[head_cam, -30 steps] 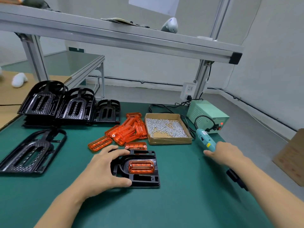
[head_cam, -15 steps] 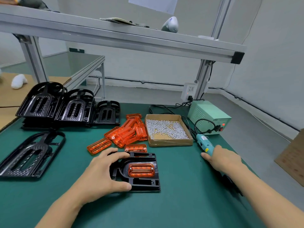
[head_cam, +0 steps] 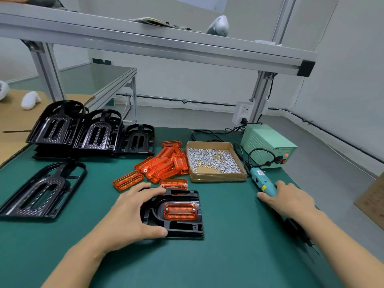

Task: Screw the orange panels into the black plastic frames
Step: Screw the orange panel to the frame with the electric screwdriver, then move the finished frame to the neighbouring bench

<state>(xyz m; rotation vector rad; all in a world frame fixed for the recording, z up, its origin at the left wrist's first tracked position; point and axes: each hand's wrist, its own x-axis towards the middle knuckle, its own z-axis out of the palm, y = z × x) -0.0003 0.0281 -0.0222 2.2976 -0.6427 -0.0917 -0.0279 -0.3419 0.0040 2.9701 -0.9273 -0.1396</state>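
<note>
Left hand [head_cam: 133,213] grips the left edge of the black frame [head_cam: 182,229] with an orange panel [head_cam: 180,210] seated in it, right hand [head_cam: 291,199] lies over the teal screwdriver [head_cam: 262,181] on the green bench [head_cam: 228,256], beside the screw box [head_cam: 216,177].

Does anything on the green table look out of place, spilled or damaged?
Nothing stands out. The orange panels lie in a loose heap beside the cardboard box, and the screws stay inside it. The black frame under the left hand lies flat.
</note>
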